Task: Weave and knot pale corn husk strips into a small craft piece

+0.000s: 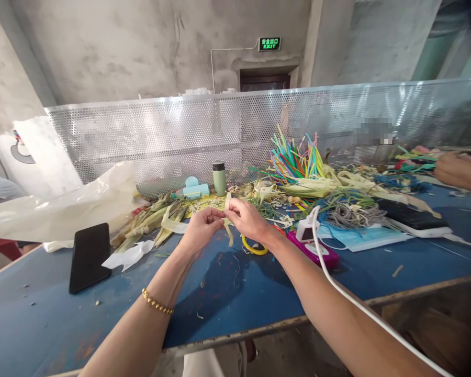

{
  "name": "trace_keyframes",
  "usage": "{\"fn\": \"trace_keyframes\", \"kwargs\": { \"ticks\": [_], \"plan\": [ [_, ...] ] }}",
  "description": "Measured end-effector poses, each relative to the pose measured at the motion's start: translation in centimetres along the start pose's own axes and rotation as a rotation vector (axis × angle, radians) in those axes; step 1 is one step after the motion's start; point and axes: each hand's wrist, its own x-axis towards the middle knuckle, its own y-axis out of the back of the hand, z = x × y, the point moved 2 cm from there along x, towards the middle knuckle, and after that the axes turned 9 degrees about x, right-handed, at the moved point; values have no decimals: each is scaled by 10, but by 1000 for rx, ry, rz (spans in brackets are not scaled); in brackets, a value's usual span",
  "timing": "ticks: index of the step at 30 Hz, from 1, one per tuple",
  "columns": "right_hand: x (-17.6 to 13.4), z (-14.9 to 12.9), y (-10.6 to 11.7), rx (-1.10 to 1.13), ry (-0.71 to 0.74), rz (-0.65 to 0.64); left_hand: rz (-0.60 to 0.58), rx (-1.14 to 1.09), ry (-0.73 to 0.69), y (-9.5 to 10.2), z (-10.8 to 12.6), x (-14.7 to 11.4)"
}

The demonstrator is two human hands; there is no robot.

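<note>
Over the middle of the blue table [215,306], my left hand [201,226] and my right hand [246,219] meet with fingertips pinched together. A pale husk strip [230,236] is between them, its ends showing above and below the right fingers. Another pale strip [173,226] sticks out left of my left hand; whether it is the same piece I cannot tell. Dried corn husks [157,220] lie behind my left hand. Just under my right wrist rest a yellow ring [254,250] and a purple device [326,257].
A black phone [89,257], white scrap [129,256] and plastic sheet [82,201] lie left. Behind stand a green bottle [219,180] and coloured sticks [298,159]. A white cable [337,285] crosses my right arm. Another person's hand [453,168] is far right.
</note>
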Motion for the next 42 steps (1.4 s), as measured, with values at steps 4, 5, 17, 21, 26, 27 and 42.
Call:
{"fn": "trace_keyframes", "kwargs": {
  "ticks": [4,5,17,21,26,27,42],
  "plan": [
    [-1,-1,1,13,7,28,10,14,-9,0,-3,2],
    [-1,-2,1,16,11,35,15,17,-11,0,-3,2],
    [-2,-2,0,16,32,74,-11,-91,78,-3,2,-3],
    [-1,-2,1,40,33,82,-46,-150,74,-2,-2,-1],
    [-1,-2,4,89,28,81,-130,-134,104,-1,-4,-1],
    [-1,-3,4,100,24,78,-160,-117,102,-2,-3,-1],
    [-3,-8,1,66,19,72,-192,-152,15,-5,1,-4]
  ]
}}
